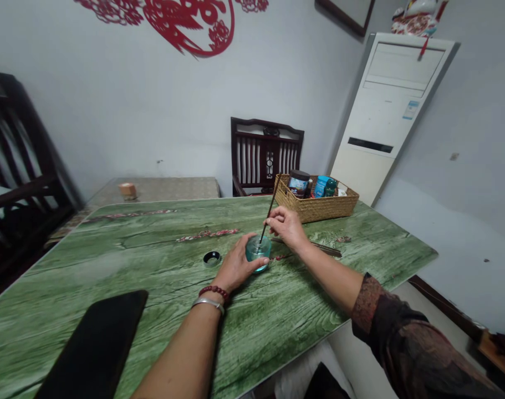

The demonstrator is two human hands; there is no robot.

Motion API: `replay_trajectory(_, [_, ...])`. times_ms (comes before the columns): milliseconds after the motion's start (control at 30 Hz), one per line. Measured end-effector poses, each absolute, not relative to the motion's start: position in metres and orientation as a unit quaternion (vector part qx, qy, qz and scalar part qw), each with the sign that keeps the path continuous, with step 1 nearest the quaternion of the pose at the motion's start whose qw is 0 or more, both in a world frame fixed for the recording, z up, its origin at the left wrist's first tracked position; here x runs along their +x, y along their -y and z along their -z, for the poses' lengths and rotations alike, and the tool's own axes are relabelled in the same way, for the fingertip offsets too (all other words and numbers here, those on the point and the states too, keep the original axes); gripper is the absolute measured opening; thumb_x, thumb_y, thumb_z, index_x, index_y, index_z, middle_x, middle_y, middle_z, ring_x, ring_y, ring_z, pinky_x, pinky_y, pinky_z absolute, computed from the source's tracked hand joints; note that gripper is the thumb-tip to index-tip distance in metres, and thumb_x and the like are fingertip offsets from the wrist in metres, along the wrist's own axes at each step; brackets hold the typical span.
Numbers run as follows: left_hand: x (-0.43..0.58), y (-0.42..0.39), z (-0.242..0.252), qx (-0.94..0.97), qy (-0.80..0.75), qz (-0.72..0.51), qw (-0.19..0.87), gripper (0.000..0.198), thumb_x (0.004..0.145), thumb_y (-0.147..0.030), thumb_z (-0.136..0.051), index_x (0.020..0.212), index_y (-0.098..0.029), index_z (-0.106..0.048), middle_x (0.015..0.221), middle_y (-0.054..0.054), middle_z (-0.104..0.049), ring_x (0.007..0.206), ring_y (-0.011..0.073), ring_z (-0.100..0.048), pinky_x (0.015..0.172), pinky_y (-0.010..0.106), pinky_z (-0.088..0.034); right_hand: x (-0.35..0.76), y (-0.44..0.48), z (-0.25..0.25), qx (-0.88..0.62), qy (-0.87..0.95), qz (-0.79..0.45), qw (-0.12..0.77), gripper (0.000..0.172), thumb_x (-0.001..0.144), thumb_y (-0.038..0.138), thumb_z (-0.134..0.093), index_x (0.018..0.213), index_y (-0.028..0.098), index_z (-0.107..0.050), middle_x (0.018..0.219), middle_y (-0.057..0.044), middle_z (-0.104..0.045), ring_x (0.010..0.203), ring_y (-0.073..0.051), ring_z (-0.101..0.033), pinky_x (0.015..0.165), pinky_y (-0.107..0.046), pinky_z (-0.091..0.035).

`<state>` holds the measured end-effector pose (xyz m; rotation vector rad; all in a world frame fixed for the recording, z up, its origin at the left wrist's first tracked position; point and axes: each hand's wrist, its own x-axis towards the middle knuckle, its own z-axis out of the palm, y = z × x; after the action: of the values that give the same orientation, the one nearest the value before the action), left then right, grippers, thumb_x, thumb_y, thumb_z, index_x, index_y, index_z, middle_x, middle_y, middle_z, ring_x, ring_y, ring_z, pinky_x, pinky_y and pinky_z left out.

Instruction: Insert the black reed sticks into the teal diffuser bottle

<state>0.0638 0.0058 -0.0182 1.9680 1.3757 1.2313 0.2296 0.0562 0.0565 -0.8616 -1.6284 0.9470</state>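
My left hand [238, 265] grips a small glass jar [258, 252] of teal liquid from the side, on the green wood-grain table [123, 260]. My right hand [286, 227] pinches a thin dark stick [269, 213] between thumb and fingers, and its lower end goes into the jar's mouth. A round black lid [212, 258] lies to the left of my left hand. A black phone or tablet [95, 346] lies flat near the table's front edge. Another long dark stick [321, 249] lies on the table beneath my right wrist.
A wicker basket [316, 199] holding a dark jar and blue bottles stands at the table's far edge. A dark wooden chair [266, 155] stands behind it. A floor-standing air conditioner [381, 111] is at the right, and a dark wooden chair frame [19, 172] is at the left.
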Motion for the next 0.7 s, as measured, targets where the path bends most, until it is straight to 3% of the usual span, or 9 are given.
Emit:
replay_trajectory(167, [0.063,-0.008,0.021,0.71,-0.503,-0.436,0.229,0.075,0.072,-0.051,-0.075,0.134,-0.016,-0.051,0.131,0.015,-0.062,0.12,0.0328,-0.06,0.106,0.05,-0.045,0.255,-0.064,-0.055,-0.395,0.7,-0.33,0.495,0.015,0.074,0.033,-0.066,0.079,0.02,-0.066,0.065,0.004,-0.064,0.055,-0.012,-0.059,0.054,-0.023,-0.045])
replay_trajectory(400, [0.061,-0.01,0.022,0.709,-0.507,-0.435,0.225,0.073,0.072,-0.052,-0.075,0.133,-0.019,-0.052,0.129,0.014,-0.064,0.117,0.033,-0.062,0.103,0.05,-0.046,0.336,-0.072,-0.022,-0.55,0.669,-0.066,0.495,0.014,0.082,0.026,-0.06,0.077,0.019,-0.07,0.077,-0.003,-0.071,0.073,-0.018,-0.063,0.075,-0.029,-0.045])
replay_trajectory(567, [0.062,-0.007,0.017,0.708,-0.521,-0.425,0.216,0.074,0.071,-0.053,-0.074,0.132,-0.017,-0.053,0.129,0.014,-0.064,0.116,0.0331,-0.062,0.102,0.048,-0.047,0.359,-0.067,0.017,-0.617,0.685,0.062,0.382,0.02,0.09,0.023,-0.057,0.087,0.018,-0.075,0.091,-0.008,-0.072,0.089,-0.021,-0.062,0.084,-0.03,-0.042])
replay_trajectory(700, [0.063,-0.006,0.014,0.708,-0.53,-0.415,0.212,0.075,0.071,-0.055,-0.073,0.132,-0.018,-0.052,0.127,0.014,-0.065,0.116,0.0328,-0.062,0.103,0.048,-0.047,0.355,-0.064,0.02,-0.59,0.757,0.076,0.271,0.018,0.092,0.027,-0.062,0.091,0.022,-0.079,0.095,-0.008,-0.072,0.095,-0.021,-0.06,0.086,-0.029,-0.04])
